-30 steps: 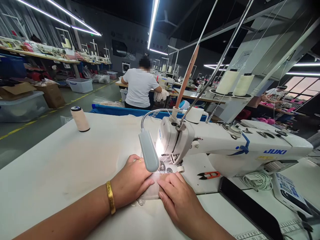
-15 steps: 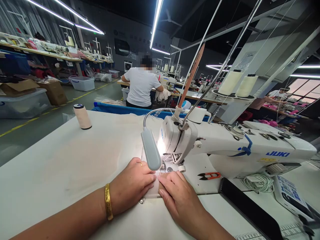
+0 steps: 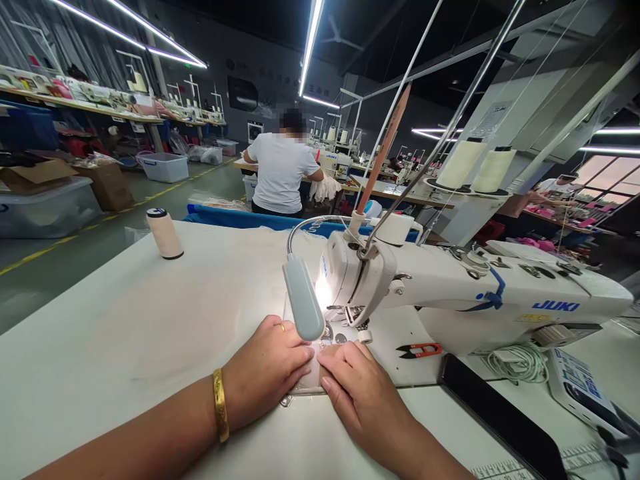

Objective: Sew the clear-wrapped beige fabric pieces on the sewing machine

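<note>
My left hand [image 3: 265,367], with a gold bracelet and a ring, rests on the bed of a white sewing machine [image 3: 435,283]. Its fingers are bent and pressed together; the lamp head partly covers them, and whatever they grip is hidden. Opposite it, my right hand [image 3: 363,393] has thumb and fingers closed on a small tan piece of fabric [image 3: 326,373], mostly covered by the hand. Both hands are just in front of the presser foot area. A grey lamp head [image 3: 303,300] on a bendy neck hangs over the left fingertips.
Orange-handled thread snips [image 3: 420,350], a black phone [image 3: 500,417], a coiled cable [image 3: 517,365] and a control box [image 3: 583,390] lie to the right. A peach thread cone [image 3: 165,233] stands far left on the table [image 3: 125,347]. A person in white [image 3: 283,175] sits ahead.
Both hands have shifted very slightly to the right, staying closed beside the presser foot area. Nothing else near them has visibly moved.
</note>
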The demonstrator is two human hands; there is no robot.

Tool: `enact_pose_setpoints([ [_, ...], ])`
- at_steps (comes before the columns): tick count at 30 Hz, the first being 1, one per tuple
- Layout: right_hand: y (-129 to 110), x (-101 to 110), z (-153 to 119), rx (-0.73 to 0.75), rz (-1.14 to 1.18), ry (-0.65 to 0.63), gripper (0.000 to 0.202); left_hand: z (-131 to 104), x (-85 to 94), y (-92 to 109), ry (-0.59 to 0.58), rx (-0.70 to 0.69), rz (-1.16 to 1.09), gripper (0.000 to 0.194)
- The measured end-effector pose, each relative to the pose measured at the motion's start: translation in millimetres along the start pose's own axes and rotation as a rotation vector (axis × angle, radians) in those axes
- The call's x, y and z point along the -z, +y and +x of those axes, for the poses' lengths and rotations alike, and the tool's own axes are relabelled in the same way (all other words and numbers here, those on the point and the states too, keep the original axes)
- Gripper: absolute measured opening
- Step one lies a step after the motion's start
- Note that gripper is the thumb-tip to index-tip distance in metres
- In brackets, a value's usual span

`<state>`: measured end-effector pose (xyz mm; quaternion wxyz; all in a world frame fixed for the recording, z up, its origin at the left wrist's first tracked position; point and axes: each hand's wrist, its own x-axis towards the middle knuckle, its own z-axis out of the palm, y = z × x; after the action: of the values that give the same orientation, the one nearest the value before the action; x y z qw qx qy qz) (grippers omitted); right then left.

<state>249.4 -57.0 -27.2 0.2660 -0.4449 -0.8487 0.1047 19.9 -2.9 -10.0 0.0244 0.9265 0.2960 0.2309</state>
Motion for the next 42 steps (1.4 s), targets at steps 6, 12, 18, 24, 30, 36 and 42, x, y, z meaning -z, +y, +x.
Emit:
enact_pose_setpoints([
  [6,1.8,2.0,-1.1,0.039,0.03,0.015,0.02,-1.8,-3.3,0.2,0.046,-0.029,-0.007,0.026],
  [12,0.3,3.2,-1.3,0.061,0.034,0.017,0.018,-5.3,-1.8,4.5,0.043,-0.068,-0.071,0.032],
  [18,2.6,1.3,-1.2,0.036,0.014,0.01,0.023,2.6,-2.5,-1.1,0.036,-0.031,-0.041,0.03],
  [24,3.6,4.7,0.0,0.014,0.065,0.045,0.028,1.8,-1.4,-0.5,0.047,-0.059,-0.02,0.03],
  [30,2.8,3.2,-0.9,0.04,0.029,0.028,0.029,-2.4,-2.2,2.3,0.041,-0.086,-0.032,0.03],
  [36,2.7,1.5,-1.2,0.046,-0.003,0.018,0.032,-1.9,-2.3,3.4,0.069,-0.094,-0.023,0.031],
  [42,4.4,-0.9,0.9,0.008,-0.034,0.011,0.031,0.7,-0.3,2.1,0.053,-0.068,-0.008,0.027],
])
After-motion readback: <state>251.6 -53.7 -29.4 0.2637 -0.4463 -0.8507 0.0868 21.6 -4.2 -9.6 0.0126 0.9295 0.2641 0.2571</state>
